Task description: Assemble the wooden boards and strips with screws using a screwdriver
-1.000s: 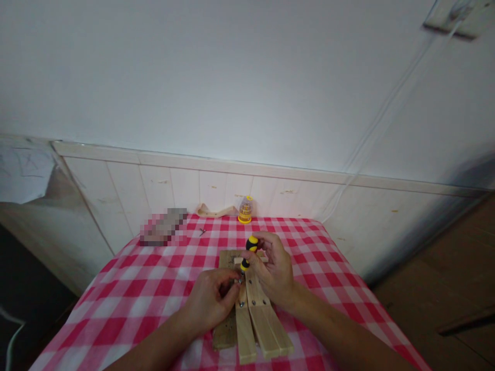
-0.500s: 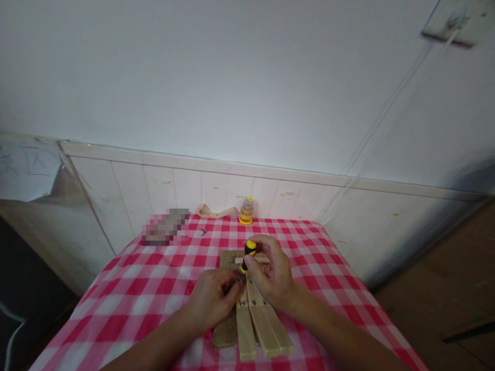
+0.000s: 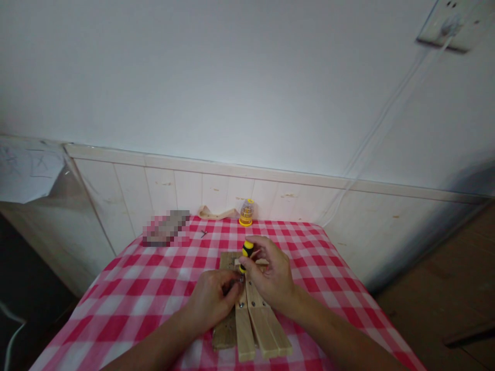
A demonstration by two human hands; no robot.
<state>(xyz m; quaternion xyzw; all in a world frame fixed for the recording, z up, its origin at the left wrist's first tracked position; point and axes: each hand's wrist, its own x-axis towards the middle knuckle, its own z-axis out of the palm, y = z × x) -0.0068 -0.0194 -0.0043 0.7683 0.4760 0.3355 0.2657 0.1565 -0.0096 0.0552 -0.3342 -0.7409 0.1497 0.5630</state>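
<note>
My right hand [image 3: 273, 265] is closed around a yellow and black screwdriver [image 3: 247, 249], held nearly upright with its tip end pointing down at the wooden strips. Close beside the tip, my left hand [image 3: 214, 293] pinches at a small metal screw [image 3: 242, 279] on the left strip; its fingertips partly hide it. Several pale wooden strips [image 3: 266, 330] fan out towards me, with dark screw heads in them. Beneath them lies a rougher, darker wooden board [image 3: 226, 332]. A short crosspiece at the far end is partly covered by my right hand.
A checked red and white cloth [image 3: 154, 293] covers the table. Against the wall stand a yellow-capped bit container [image 3: 246, 213] and a bent wooden piece [image 3: 216, 213]. A small metal item [image 3: 203, 234] lies further left, near a blurred-out object [image 3: 166, 228]. A cable hangs from the wall socket [image 3: 450, 26].
The screwdriver's handle has shifted slightly left and leans a little differently as my right fingers move on it. My left hand stays almost where it was.
</note>
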